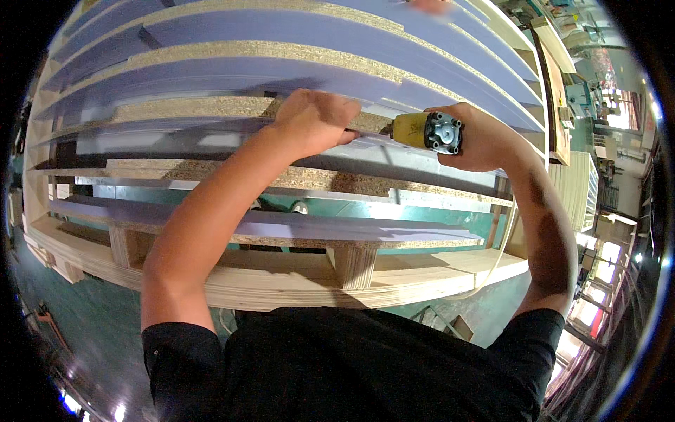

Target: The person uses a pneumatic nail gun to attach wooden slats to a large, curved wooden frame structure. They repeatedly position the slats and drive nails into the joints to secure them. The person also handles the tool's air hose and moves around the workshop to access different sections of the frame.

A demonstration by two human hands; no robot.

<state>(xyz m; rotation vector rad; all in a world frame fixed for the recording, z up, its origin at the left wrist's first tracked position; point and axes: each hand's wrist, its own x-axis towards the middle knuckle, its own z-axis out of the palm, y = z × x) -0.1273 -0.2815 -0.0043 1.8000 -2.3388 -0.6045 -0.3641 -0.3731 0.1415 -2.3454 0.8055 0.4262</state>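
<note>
My right hand (481, 137) is closed around a yellow nail gun (411, 130) with a bolted silver-and-black end cap, held with its tip toward the left. My left hand (315, 121) grips a chipboard strip (200, 107) just left of the tool's tip, its fingers bent over the strip. The strip lies among several rows of long bluish-grey-faced panels (232, 76) with bare chipboard edges. My hand and the gun hide the spot where the tip meets the wood.
A pale wooden frame (415, 285) with short upright blocks borders the panels nearest me. A thin yellowish hose (500, 261) hangs over its right side. Another person's hand (430, 6) shows blurred at the far edge. Stacked boards (578, 190) stand at the right, over a green floor.
</note>
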